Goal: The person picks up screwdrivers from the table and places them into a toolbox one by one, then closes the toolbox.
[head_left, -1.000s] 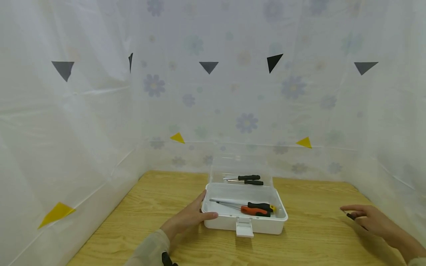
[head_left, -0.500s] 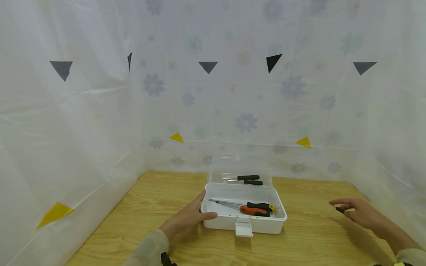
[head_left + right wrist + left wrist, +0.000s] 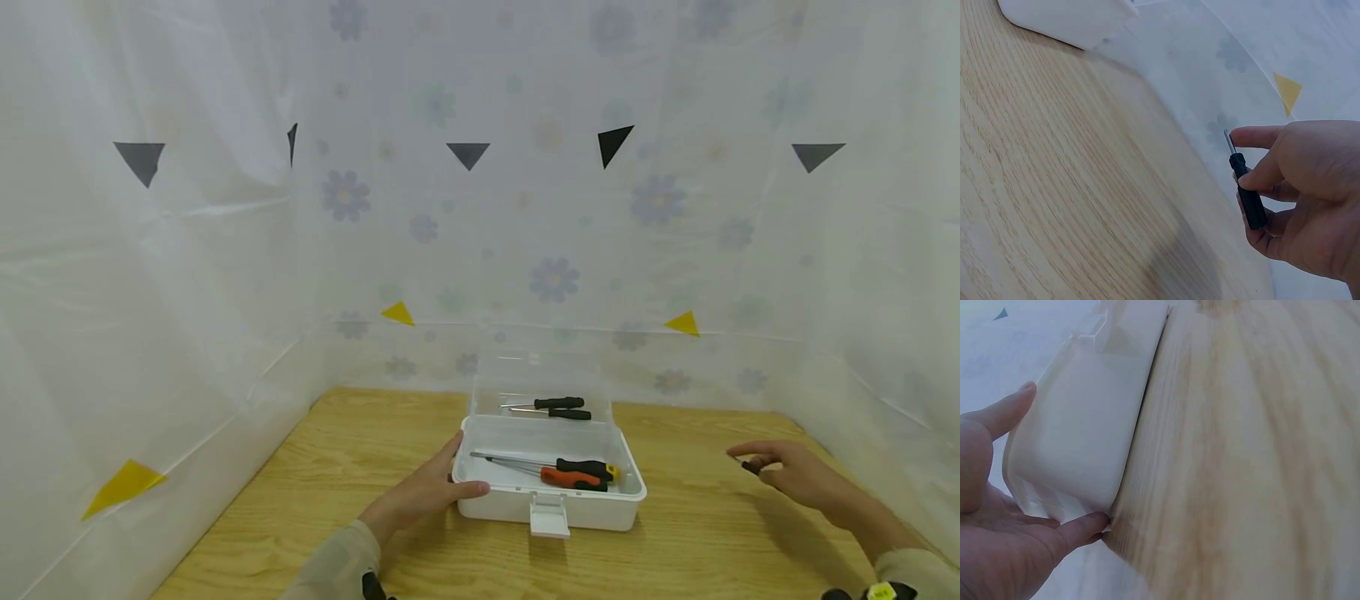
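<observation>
**Small screwdriver in hand, box steadied**

My right hand [image 3: 1300,200] pinches a small black screwdriver [image 3: 1247,194] by its handle, held above the worktop [image 3: 697,517] towards its right edge. It looks light, stiff and thin, likely slippery; I'd keep the grip on the handle. My left hand [image 3: 423,492] lies with straight fingers against the white box [image 3: 551,500] near the front edge. Pale wood grain; flowered plastic sheeting all round.

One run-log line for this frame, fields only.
left hand: steadies box corner | right hand: pinches black screwdriver above table | box: open, screwdrivers inside
</observation>
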